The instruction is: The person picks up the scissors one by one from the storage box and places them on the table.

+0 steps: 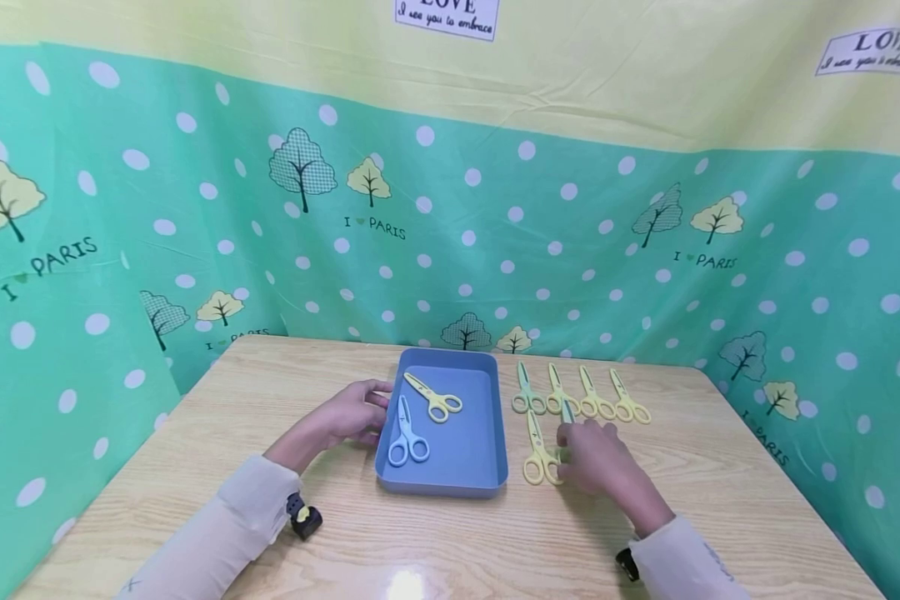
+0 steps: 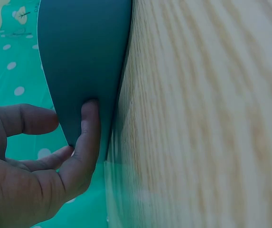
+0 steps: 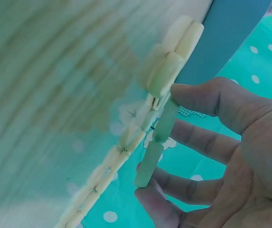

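Observation:
My left hand (image 1: 356, 412) rests at the left side of a blue-grey tray (image 1: 501, 450); one fingertip presses its outer wall (image 2: 83, 52), and other fingers lie at the rim. Inside the tray are yellow scissors (image 1: 435, 398) and light blue scissors (image 1: 408, 442). Right of the tray, my right hand (image 1: 596, 454) holds green scissors (image 3: 166, 121) by the handle loops between thumb and fingers. In the head view the hand covers those loops, and only the blade shows. Just left of this hand, yellow scissors (image 1: 537, 450) lie on the table.
Behind my right hand, a row holds green scissors (image 1: 525, 392) and three yellow ones (image 1: 561, 392), (image 1: 594, 395), (image 1: 627, 398), blades pointing away. Underneath is a wooden table (image 1: 307, 533). A green and yellow patterned curtain (image 1: 457, 217) hangs behind and beside it.

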Demonstrator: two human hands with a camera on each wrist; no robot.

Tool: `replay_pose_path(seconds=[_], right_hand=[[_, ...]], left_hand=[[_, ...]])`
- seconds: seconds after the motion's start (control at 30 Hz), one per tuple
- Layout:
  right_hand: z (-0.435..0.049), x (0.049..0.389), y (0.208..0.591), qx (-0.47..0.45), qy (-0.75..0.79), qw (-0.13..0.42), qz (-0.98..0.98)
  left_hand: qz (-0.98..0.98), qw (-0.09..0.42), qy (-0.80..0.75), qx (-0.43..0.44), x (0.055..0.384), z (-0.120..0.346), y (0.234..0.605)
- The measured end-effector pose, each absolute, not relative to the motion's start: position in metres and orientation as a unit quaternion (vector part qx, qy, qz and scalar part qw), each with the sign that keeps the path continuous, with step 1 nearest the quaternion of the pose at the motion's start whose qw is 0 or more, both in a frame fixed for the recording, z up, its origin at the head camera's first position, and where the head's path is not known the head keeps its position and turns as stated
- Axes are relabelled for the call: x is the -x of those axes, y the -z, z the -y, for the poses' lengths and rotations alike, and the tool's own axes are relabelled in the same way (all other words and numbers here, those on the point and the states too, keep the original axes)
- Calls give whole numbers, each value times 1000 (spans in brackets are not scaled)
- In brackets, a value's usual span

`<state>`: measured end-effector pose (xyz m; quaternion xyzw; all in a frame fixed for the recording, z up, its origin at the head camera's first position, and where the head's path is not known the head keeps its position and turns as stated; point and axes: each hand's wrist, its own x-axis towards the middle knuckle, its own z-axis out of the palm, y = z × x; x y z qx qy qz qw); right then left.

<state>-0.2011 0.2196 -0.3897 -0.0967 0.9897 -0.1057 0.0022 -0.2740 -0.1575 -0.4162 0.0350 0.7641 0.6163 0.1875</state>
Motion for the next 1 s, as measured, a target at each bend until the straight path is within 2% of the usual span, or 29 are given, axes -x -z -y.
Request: replay_pose_path(seconds=[0.4,1.0], right_hand=[[-225,199,391,83,98,31,-991],[-227,202,395,95,103,47,-989]], left_hand=[[-765,192,-613,-38,274,158,414],[-765,190,-615,-32,276,159,417]])
